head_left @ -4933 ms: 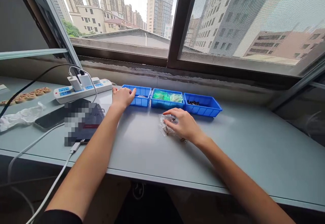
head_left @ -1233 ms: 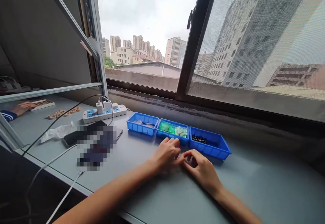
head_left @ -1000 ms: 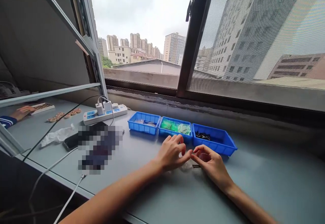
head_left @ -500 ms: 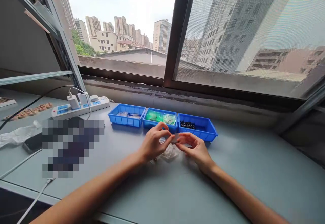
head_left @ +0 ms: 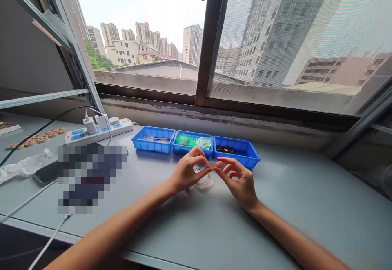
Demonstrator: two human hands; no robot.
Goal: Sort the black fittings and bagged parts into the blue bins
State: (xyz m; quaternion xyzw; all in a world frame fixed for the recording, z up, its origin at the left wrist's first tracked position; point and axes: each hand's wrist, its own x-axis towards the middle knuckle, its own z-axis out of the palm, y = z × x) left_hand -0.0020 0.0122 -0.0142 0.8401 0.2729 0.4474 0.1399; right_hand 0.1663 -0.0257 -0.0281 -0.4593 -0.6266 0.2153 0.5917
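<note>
- Bag (head_left: 204, 183): on the worktop (head_left: 290, 209), below the fingertips, partly hidden by the left hand (head_left: 186, 173).
- Grip: the left hand curls thumb and finger into a near ring; the right hand (head_left: 240, 183) meets it at the tips. Whether they grasp anything, I cannot tell.
- Risk: any small piece there could drop if the fingers slacken; a lowered hand might nudge the bag.
- Around: left bin (head_left: 152, 145), middle bin (head_left: 177, 149) and right bin (head_left: 249, 162) limit forward reach; power strip (head_left: 122, 129) lies leftward.

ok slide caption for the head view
Left hand and right hand close together beside crumpled clear plastic, with three blue bins behind.
</note>
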